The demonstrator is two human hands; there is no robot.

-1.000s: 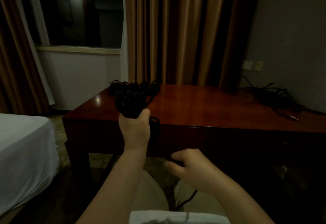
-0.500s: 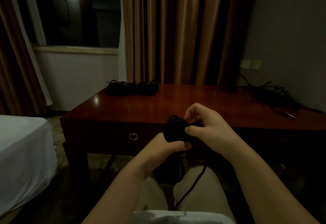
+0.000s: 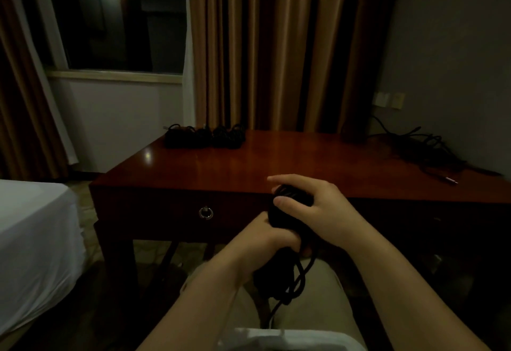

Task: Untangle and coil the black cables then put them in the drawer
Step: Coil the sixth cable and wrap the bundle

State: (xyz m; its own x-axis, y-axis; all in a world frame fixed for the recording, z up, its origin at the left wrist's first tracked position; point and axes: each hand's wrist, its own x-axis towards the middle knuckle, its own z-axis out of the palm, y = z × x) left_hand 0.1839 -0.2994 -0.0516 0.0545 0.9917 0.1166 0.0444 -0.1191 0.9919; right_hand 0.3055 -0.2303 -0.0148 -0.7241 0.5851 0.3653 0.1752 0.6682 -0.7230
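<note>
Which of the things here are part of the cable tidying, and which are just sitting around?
Part of the job:
cable bundle, gripped by left hand and right hand
coiled cables at the desk's far left
tangled cables at the far right
drawer, closed, with ring pull

Just lying about:
bed
curtains
window
wall sockets

**Both hands on a black cable bundle at the table's front edge**

The left hand (image 3: pixel 269 238) grips the black cable bundle (image 3: pixel 287 209) from below, just in front of the table (image 3: pixel 276 162). The right hand (image 3: pixel 312 206) curls over the bundle's top, thumb pressed on it. Loose loops hang below the hands over the lap. The drawer (image 3: pixel 166 212) in the table's front is closed, its ring pull (image 3: pixel 206 213) left of the hands. Coiled cables (image 3: pixel 204 137) sit at the table's far left corner; a tangled cable pile (image 3: pixel 423 148) lies at its far right.
</note>
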